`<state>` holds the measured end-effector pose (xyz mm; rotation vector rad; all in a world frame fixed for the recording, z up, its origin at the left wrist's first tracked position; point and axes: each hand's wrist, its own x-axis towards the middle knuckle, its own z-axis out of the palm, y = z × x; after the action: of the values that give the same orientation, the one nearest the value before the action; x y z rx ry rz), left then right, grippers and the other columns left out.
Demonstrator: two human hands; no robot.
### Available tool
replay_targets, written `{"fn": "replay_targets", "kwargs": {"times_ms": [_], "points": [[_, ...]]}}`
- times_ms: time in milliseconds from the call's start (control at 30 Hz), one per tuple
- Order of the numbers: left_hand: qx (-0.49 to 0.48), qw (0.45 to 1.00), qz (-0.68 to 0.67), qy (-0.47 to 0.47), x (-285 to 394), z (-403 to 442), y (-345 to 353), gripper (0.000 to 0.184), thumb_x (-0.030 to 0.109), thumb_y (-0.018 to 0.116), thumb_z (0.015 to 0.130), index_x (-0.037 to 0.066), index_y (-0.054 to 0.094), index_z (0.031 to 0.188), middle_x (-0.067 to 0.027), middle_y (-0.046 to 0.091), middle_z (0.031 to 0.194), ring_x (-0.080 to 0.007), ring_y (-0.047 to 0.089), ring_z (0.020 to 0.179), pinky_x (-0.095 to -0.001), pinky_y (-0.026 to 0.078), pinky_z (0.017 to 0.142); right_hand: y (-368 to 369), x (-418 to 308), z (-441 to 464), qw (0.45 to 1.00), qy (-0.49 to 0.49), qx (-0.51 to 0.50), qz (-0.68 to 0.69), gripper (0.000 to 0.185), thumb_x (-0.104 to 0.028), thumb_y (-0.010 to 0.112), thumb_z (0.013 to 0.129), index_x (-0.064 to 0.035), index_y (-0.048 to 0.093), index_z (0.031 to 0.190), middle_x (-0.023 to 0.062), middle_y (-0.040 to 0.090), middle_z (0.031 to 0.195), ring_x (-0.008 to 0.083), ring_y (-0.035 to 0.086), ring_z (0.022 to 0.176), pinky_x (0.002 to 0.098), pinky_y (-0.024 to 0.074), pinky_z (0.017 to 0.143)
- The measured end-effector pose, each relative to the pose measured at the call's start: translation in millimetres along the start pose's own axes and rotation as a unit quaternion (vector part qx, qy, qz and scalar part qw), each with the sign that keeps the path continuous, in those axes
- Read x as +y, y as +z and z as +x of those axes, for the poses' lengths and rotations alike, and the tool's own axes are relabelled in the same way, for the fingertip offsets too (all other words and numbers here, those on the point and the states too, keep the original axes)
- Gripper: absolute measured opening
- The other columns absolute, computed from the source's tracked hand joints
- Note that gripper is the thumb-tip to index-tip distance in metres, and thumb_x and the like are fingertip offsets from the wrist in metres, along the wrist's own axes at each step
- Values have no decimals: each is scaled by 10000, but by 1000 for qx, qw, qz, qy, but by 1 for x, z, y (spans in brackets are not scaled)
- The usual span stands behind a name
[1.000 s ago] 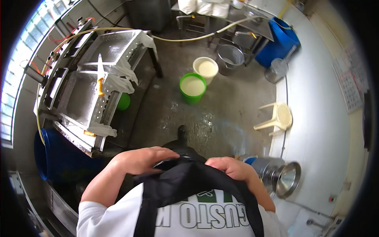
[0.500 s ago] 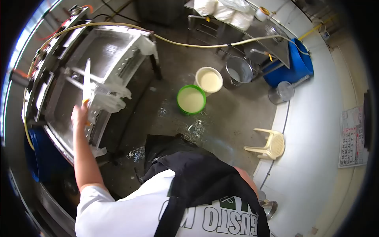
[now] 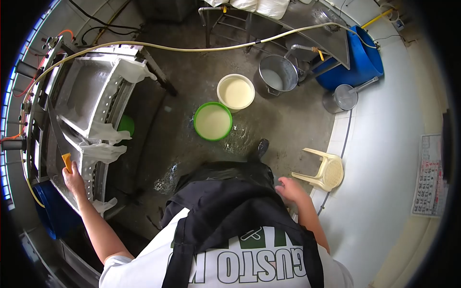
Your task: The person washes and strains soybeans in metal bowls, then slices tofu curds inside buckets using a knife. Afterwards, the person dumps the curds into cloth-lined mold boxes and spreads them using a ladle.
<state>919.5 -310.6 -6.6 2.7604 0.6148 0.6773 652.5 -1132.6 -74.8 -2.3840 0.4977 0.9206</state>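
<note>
My left hand (image 3: 74, 181) is wrapped round the orange handle of a long knife (image 3: 58, 133), whose blade points up and away over the metal trays. Below the blade is the nearer perforated metal tray (image 3: 60, 161), with a translucent cloth (image 3: 103, 152) hanging over its edge. A farther tray (image 3: 86, 89) stands beyond it. My right hand (image 3: 289, 189) hangs beside the black apron (image 3: 230, 201), with its fingers partly curled and nothing visible in them.
On the wet floor are a green bucket (image 3: 212, 121) and a white bucket (image 3: 236, 92) of pale liquid, and a metal pot (image 3: 277, 74). A cream stool (image 3: 329, 172) stands right. Blue barrels (image 3: 349, 62) flank a metal table. A hose (image 3: 192, 49) crosses overhead.
My left hand reached to the trays and took hold of the knife, which has moved left from the tray's edge. My right hand has come away from the apron to the right.
</note>
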Motion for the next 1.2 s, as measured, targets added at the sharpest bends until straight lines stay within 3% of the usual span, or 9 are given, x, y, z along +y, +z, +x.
{"fn": "replay_targets", "kwargs": {"times_ms": [67,133,200,500,733,800,867,1067,1200], "points": [[28,998,11,47,60,-9,-3,410,432,659,1010,26,632,1066,-91,633,845,-220,607,664,-404,494,612,-33,19,31,999,-10,-26,-16,480,-334,708,938,-36,639,1307,248,675,1271,418,637,1192,475,510,1025],[-98,950,-283,-86,163,-39,-11,307,340,666,1021,59,623,1136,-30,609,818,-113,560,597,-293,465,509,-64,47,61,998,-41,-24,-36,512,-332,707,933,-11,628,1324,243,688,1254,389,666,1160,448,532,990],[-130,923,-338,-133,282,-79,-21,219,221,674,1018,99,608,1187,25,571,794,-30,482,540,-196,402,440,-95,72,98,998,-62,-10,-26,484,-343,708,942,-38,635,1311,246,676,1273,409,639,1195,474,516,1022],[-388,783,-435,-218,493,-186,38,224,201,702,996,46,604,1127,1,604,759,-46,487,493,-220,424,438,-262,154,187,993,-53,-24,-105,524,-341,706,948,-30,607,1357,237,669,1284,387,647,1184,453,518,1018],[-517,776,-305,-195,548,-248,90,426,126,695,942,25,549,1330,-15,593,843,-88,581,656,-263,499,573,-315,122,282,984,-120,-29,-131,489,-318,702,950,-18,621,1328,241,683,1253,382,647,1193,448,525,1008],[-475,850,-218,-66,527,-278,152,367,143,672,940,-9,637,1272,-127,732,1013,-227,717,880,-377,576,795,-321,99,298,980,-142,-30,-136,474,-315,699,953,-17,630,1315,235,692,1229,381,655,1174,449,528,999],[-533,836,-116,-63,563,-269,163,378,192,653,891,-41,681,1187,-263,730,1098,-405,714,1036,-478,546,943,-331,76,309,976,-161,-32,-145,460,-311,697,955,-15,638,1302,229,702,1205,380,664,1155,450,532,990],[-573,816,-61,43,600,-272,224,274,208,636,905,-30,688,1031,-283,725,1017,-426,705,1018,-530,547,913,-397,46,383,942,-281,27,-183,354,-280,686,939,-15,689,1174,235,708,1128,416,667,1088,480,530,972],[-566,824,-13,-24,616,-287,251,236,213,645,917,-15,669,975,-287,721,982,-438,710,967,-541,557,864,-465,0,465,898,-369,139,-194,334,-209,675,951,3,661,1209,250,676,1167,430,652,1096,483,532,969]]}}
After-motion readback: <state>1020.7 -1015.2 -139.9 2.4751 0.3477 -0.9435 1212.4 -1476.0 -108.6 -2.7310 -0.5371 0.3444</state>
